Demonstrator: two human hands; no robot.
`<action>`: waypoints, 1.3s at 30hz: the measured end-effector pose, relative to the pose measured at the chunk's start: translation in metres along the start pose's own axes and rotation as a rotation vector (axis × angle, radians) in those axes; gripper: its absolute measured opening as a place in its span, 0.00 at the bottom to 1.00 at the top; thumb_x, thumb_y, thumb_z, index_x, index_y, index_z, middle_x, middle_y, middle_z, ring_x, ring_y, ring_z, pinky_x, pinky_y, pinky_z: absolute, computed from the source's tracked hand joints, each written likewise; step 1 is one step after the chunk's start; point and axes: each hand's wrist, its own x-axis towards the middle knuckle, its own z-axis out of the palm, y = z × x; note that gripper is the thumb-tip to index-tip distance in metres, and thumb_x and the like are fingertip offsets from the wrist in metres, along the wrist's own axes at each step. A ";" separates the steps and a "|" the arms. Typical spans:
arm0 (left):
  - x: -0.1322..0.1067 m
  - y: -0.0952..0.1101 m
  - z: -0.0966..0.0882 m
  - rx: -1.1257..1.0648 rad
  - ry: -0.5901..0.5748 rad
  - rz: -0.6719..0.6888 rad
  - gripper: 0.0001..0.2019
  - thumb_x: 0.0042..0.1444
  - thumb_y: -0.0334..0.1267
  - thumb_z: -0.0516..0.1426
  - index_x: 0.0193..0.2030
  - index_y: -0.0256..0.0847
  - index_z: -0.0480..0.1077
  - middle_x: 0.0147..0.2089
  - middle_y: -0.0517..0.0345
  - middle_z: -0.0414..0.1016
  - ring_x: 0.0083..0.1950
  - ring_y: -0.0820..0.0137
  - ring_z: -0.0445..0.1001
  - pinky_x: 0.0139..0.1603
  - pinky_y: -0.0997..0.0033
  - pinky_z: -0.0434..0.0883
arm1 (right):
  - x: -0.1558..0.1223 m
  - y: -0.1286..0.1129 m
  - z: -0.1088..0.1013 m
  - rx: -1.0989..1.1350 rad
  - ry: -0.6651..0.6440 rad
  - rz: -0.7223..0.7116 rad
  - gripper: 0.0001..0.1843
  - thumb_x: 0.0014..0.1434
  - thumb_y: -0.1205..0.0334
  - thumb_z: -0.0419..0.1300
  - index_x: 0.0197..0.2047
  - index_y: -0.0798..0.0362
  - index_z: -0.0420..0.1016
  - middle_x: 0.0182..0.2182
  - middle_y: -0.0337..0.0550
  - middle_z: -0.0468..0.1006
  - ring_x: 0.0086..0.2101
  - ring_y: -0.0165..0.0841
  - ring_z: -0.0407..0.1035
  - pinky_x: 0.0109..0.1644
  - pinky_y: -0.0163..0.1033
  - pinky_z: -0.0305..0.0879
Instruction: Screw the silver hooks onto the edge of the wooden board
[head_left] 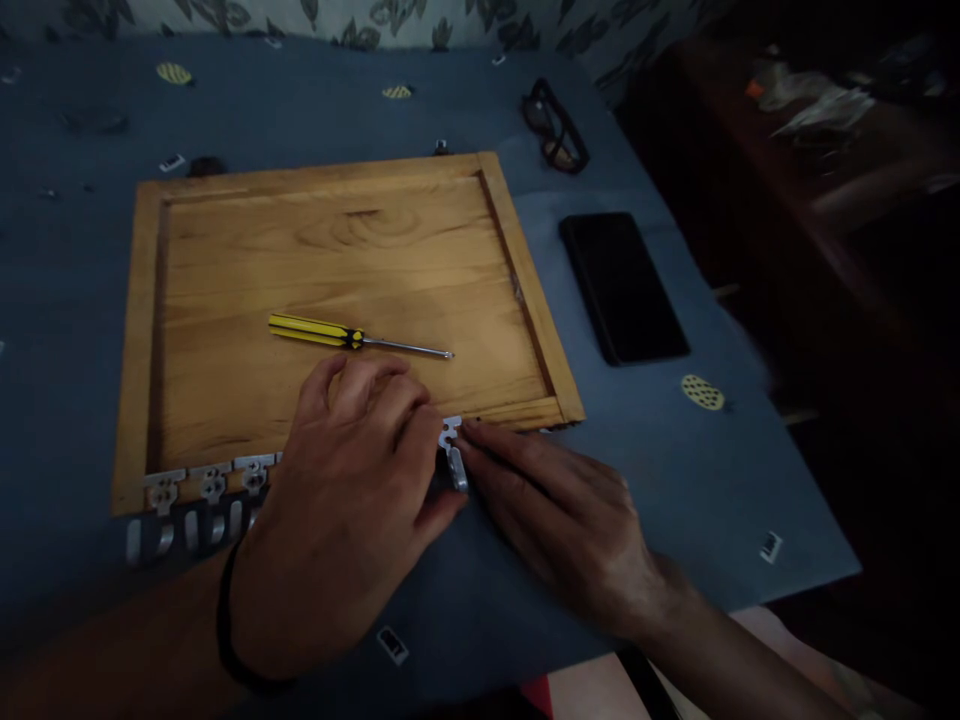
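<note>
A shallow wooden tray-like board [517,255] lies on a blue cloth. A yellow-and-black screwdriver [341,335] rests inside it. Along the board's near edge sits a metal hook rail [210,485] with several hooks. My left hand [352,510] lies over the rail's middle, fingers curled and pressing on it. My right hand [559,510] reaches in from the right, its fingertips pinching the rail's right end hook [452,452].
A black phone [622,285] lies right of the board, black glasses [555,125] beyond it. A yellow dotted disc [702,392] sits near the cloth's right edge. Small white tags are scattered on the blue cloth [67,300]. Dark furniture stands at the right.
</note>
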 end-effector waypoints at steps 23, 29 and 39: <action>-0.001 -0.007 -0.006 -0.051 -0.052 -0.012 0.14 0.53 0.41 0.66 0.43 0.38 0.72 0.50 0.48 0.76 0.57 0.50 0.71 0.60 0.41 0.69 | 0.002 -0.002 0.001 -0.054 -0.013 -0.041 0.12 0.66 0.73 0.58 0.51 0.63 0.76 0.50 0.54 0.83 0.36 0.35 0.77 0.38 0.40 0.77; 0.001 -0.010 -0.011 -0.045 -0.068 -0.075 0.19 0.52 0.46 0.68 0.45 0.41 0.70 0.54 0.49 0.74 0.60 0.50 0.68 0.60 0.43 0.67 | 0.001 -0.001 0.001 -0.085 0.004 -0.059 0.13 0.65 0.74 0.59 0.51 0.64 0.77 0.50 0.55 0.83 0.38 0.36 0.78 0.38 0.40 0.77; 0.001 -0.006 -0.003 -0.016 -0.052 -0.001 0.15 0.54 0.41 0.66 0.45 0.37 0.73 0.50 0.47 0.76 0.58 0.49 0.71 0.61 0.40 0.68 | 0.006 -0.004 -0.002 -0.106 0.009 -0.068 0.11 0.65 0.73 0.58 0.49 0.63 0.79 0.47 0.54 0.84 0.37 0.35 0.78 0.37 0.40 0.78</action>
